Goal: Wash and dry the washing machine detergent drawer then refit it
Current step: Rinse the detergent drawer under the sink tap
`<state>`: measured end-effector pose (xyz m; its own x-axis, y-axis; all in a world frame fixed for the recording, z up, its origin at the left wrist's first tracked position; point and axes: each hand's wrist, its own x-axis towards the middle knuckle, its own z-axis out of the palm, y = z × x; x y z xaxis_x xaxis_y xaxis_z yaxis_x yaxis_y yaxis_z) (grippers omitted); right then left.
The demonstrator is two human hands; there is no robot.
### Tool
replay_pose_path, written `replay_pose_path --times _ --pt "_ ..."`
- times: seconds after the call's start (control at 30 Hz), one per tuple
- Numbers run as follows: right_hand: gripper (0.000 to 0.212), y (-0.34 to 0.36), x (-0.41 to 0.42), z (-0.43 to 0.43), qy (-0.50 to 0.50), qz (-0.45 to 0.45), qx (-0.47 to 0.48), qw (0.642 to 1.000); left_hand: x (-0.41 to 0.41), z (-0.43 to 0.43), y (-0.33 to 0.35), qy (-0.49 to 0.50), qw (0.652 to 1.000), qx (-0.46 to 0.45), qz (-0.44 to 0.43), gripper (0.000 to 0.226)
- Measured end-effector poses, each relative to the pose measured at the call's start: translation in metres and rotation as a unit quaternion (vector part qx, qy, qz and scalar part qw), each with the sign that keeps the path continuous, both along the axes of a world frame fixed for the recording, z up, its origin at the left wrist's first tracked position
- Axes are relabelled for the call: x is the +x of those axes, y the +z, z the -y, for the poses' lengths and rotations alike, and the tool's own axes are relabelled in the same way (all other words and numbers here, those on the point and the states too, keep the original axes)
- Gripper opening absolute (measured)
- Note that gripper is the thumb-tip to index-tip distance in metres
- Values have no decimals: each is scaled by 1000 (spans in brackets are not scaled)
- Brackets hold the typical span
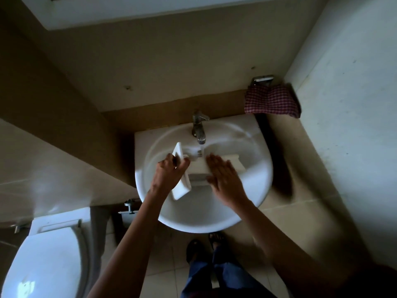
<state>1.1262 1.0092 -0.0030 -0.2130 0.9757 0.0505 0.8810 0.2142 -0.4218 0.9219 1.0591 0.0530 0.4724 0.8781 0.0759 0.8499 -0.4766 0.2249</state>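
While water falls from the tap (198, 127), left hand (169, 171): curled tight round the drawer (182, 189) front.
Right hand (223, 175): fingers straight, flat on the drawer.
Sink (193, 224): under both hands.

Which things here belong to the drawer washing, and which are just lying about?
In use: drawer; left hand gripping its front; right hand flat on it; running tap; sink.
Lying about: toilet; checked cloth, untouched, perhaps for drying later.
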Motion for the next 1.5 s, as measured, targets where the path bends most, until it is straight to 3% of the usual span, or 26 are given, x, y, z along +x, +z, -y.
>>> replay_pose_path --times 0.17,0.23,0.3,0.37,0.47,0.5,0.6,0.67,0.73,0.8,0.87,0.97,1.03,1.13,1.23,1.37,1.5 --pt "65 -8 34 -7 -80 18 -47 996 0 -5 -2 -1 999 40 -6 46" --pt "68 3 6 -12 -88 -5 -50 995 5 0 3 69 997 9 24 21" --pt "61 15 -32 -12 -19 -40 -13 999 9 -2 2 166 982 -66 64 32" --pt "53 20 -60 -6 65 -54 37 996 8 -4 -3 174 979 -93 57 42" --pt "52 17 -52 -5 96 -39 65 992 7 -5 10 165 977 -100 95 29" --pt "54 13 -42 -3 87 -28 58 994 8 -1 12 155 966 -172 112 28" --pt "57 0 -2 2 25 1 40 999 14 1 15 177 966 -134 132 19" --pt "55 -5 21 6 -15 12 33 999 15 -1 11 235 936 -190 182 26" --pt "54 -9 37 8 -40 22 34 998 14 -2 10 257 928 -190 190 31" --pt "53 -10 42 6 -60 29 40 997 11 0 18 208 956 -130 163 31" --pt "53 -7 38 3 -75 35 48 995 8 1 16 136 973 -135 127 41" --pt "49 6 27 -4 -117 -18 26 993 8 -1 19 216 959 -110 149 25" --pt "37 17 25 -13 -168 -106 -8 980 4 -2 25 280 932 -158 169 38" --pt "17 25 24 -41 -251 -283 -95 921 -5 -5 32 278 933 -106 203 42" --pt "10 27 26 -81 -349 -457 -232 785 -13 -8 41 273 938 -105 183 47" --pt "28 29 26 -122 -358 -466 -408 699 -17 -4 48 252 951 -77 164 47" --pt "34 17 15 -137 -364 -554 -468 585 -24 8 48 237 953 -91 163 46"
